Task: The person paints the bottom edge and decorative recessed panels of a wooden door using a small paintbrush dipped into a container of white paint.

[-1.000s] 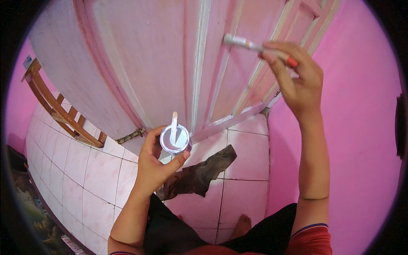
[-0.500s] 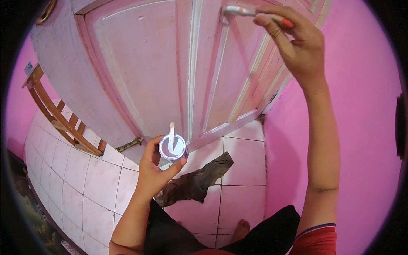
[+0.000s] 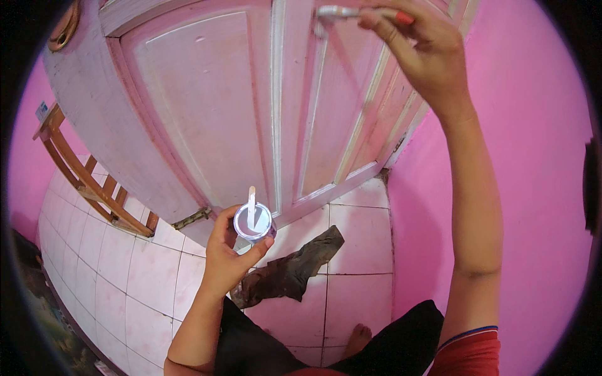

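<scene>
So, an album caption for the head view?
Left hand holding an open tin, right hand a paintbrush, at a pink panelled door.

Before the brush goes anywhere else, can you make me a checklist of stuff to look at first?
1. Left hand gripping the can: ok, thumb and fingers around its side.
2. Can's open top facing up: ok.
3. Stick standing in the can: ok.
4. Right hand holding the brush: ok.
5. Bristles touching the door: cannot tell, the tip is blurred.
6. Floor free of clutter: not ok, a dark crumpled cloth lies there.
</scene>
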`<action>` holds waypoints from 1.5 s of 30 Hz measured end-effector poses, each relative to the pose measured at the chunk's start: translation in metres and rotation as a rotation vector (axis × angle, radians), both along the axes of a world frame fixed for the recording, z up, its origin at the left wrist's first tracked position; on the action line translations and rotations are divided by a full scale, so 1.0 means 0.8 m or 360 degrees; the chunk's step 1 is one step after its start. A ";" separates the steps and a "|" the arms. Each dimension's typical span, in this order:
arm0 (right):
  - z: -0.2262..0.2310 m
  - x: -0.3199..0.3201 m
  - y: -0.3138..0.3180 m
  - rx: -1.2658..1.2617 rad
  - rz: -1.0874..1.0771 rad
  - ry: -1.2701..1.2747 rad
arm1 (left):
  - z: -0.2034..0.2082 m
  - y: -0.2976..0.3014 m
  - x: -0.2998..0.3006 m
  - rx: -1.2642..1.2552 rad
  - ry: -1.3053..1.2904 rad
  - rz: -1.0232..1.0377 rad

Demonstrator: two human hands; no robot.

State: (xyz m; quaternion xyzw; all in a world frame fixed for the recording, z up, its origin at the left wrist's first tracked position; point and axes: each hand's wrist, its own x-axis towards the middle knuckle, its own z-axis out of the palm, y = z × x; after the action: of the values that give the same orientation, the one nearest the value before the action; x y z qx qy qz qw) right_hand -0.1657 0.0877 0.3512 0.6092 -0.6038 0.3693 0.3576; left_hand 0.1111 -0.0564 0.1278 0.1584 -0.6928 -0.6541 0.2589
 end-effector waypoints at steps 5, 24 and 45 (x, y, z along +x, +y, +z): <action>-0.015 0.010 0.028 -0.0042 -0.0027 -0.0100 | -0.004 -0.001 -0.001 -0.0016 -0.0017 0.0015; -0.043 0.012 0.034 0.0196 -0.0044 0.0022 | -0.001 0.000 -0.002 -0.0014 0.0025 0.0014; -0.207 0.044 0.004 0.0030 -0.0040 -0.0992 | -0.004 0.010 -0.012 -0.0071 0.0005 0.0049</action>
State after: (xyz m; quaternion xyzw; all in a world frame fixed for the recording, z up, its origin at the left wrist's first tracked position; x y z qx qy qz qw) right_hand -0.1309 0.0906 0.1856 0.4624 -0.6953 0.5281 0.1542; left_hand 0.1018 -0.0487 0.1246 0.1622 -0.7043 -0.6348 0.2734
